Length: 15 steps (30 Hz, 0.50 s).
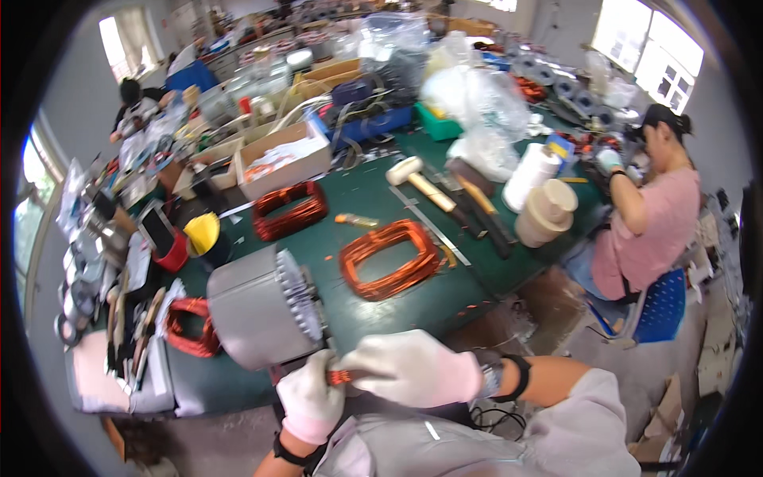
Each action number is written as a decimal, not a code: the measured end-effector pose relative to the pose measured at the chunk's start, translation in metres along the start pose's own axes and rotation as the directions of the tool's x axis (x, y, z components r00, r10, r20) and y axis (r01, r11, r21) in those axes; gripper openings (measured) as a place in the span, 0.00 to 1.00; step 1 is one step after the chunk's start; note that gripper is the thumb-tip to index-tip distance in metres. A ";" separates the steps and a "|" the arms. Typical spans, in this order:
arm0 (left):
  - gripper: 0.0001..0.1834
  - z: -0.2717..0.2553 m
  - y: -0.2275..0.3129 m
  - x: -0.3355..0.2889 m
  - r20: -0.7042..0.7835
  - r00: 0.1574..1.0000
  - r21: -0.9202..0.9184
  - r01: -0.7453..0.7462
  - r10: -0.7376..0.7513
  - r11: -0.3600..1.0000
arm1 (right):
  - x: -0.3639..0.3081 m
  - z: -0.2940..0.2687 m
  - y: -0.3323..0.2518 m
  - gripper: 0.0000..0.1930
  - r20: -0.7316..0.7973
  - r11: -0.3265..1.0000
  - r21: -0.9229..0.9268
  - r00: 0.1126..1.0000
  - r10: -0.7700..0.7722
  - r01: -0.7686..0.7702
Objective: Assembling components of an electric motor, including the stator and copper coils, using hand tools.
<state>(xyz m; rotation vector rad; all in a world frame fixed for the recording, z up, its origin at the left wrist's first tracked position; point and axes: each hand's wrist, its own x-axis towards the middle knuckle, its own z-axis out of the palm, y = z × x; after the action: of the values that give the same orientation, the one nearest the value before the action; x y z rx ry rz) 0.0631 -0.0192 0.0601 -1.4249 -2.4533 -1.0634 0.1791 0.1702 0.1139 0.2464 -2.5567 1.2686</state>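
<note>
My left hand (308, 399), in a white glove, is closed in a pinch on one end of a short orange-red bundle of copper wire (339, 377). From the other side my right hand (420, 370), also gloved, grips the same bundle; its fingers hide most of it. Just beyond my left hand a grey motor stator (253, 308) lies on its side, its toothed end facing right. An oblong copper coil (345, 270) rests on the green table past my right hand. A darker red coil (258, 221) lies behind the stator, and another red coil (208, 338) is left of it.
A white-headed mallet (433, 193), hammers (486, 211) and a steel ruler (435, 230) lie farther back. Cream pots (545, 219) stand at the right edge. Tools and a yellow-lined cup (203, 232) crowd the left. A co-worker (648, 215) sits at the right; another person is far left.
</note>
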 end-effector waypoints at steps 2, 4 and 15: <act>0.15 0.004 -0.001 0.002 0.045 0.999 -0.106 0.033 -0.029 0.994 | 0.003 -0.016 0.000 0.14 0.142 0.965 0.205 0.981 0.135 -0.162; 0.14 0.005 0.005 0.004 0.038 0.994 -0.296 0.105 -0.098 0.949 | 0.005 -0.020 0.007 0.12 0.163 0.862 0.392 0.946 0.279 -0.322; 0.15 0.003 0.004 0.005 0.016 0.992 -0.341 0.120 -0.122 0.932 | -0.013 0.007 0.002 0.16 -0.166 0.799 -0.508 0.873 -0.458 0.322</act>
<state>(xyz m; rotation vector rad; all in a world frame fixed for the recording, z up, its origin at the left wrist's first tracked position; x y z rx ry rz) 0.0638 -0.0124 0.0625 -1.3618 -2.4684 -1.5837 0.1900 0.1667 0.1040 0.4335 -2.3043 0.4710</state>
